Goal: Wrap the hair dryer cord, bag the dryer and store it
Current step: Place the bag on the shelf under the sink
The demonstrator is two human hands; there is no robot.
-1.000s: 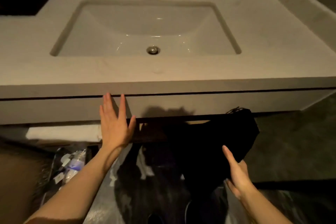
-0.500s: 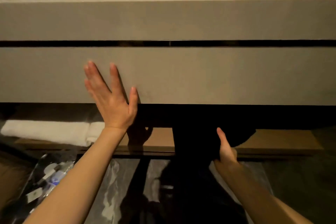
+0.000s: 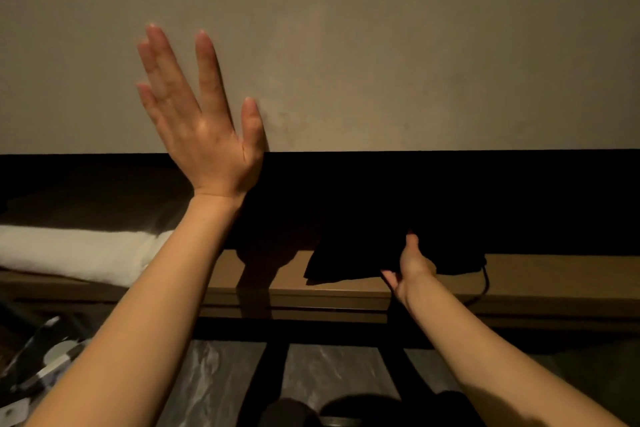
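Note:
A black bag (image 3: 349, 263) lies on the wooden shelf (image 3: 554, 277) under the vanity, its far part lost in shadow. My right hand (image 3: 408, 263) grips its near edge, thumb on top and fingers underneath. A thin black cord (image 3: 485, 282) loops over the shelf's front edge at the bag's right side. The hair dryer itself is hidden. My left hand (image 3: 197, 114) is flat against the grey vanity front panel (image 3: 415, 62), fingers spread and pointing up.
Folded white towels (image 3: 76, 253) lie on the shelf's left end. Below the shelf are dark frame bars (image 3: 273, 374) over a marbled floor. A clear bag with small packets (image 3: 41, 374) is at the lower left.
The view has dropped from the sink top to the shelf underneath. My right hand has carried the black bag forward onto the shelf. My left hand stays pressed on the front panel.

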